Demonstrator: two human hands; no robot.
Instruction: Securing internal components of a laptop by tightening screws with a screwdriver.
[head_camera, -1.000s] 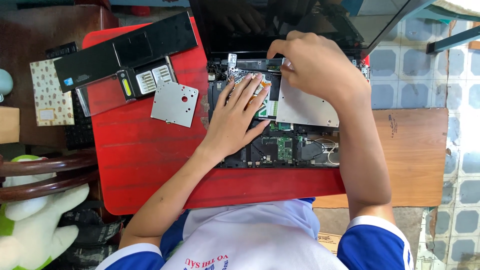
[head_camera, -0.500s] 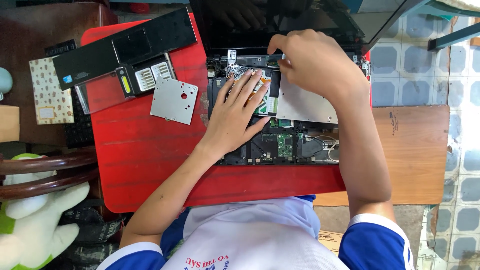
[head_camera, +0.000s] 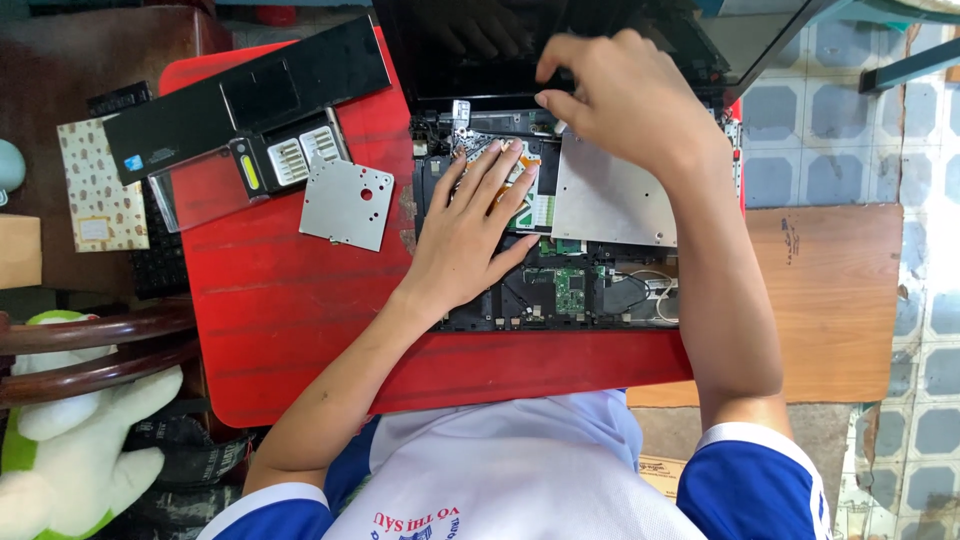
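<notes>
1. Tiled flooring in pale blue-grey is showing at the right of the frame, and a wooden board (head_camera: 835, 300) is lying at centre right beside a red table (head_camera: 270, 300) that is filling the middle.
2. An opened laptop (head_camera: 570, 290) is sitting on the table at centre, its top cover off and its circuit boards showing; its dark screen (head_camera: 560, 40) is standing open at the upper centre.
3. The left hand (head_camera: 480, 230) is lying flat on the laptop's inner parts at centre, fingers spread and straight, gripping nothing.
4. The right hand (head_camera: 620, 100) is hovering at upper centre, over the hinge edge of the laptop, with fingers curled inward and fingertips pinched together; whether anything small is being held between them cannot be told.
5. A silver metal plate (head_camera: 615, 205) is sitting inside the laptop just right of the left hand, partly under the right wrist.
6. A black panel (head_camera: 250, 100) is lying at the upper left of the table, and a loose square metal plate (head_camera: 347, 203) with holes is lying just below it.
7. A patterned card (head_camera: 97, 185) is lying at the far left, and a white and green stuffed toy (head_camera: 70, 450) is sitting at the lower left.
</notes>
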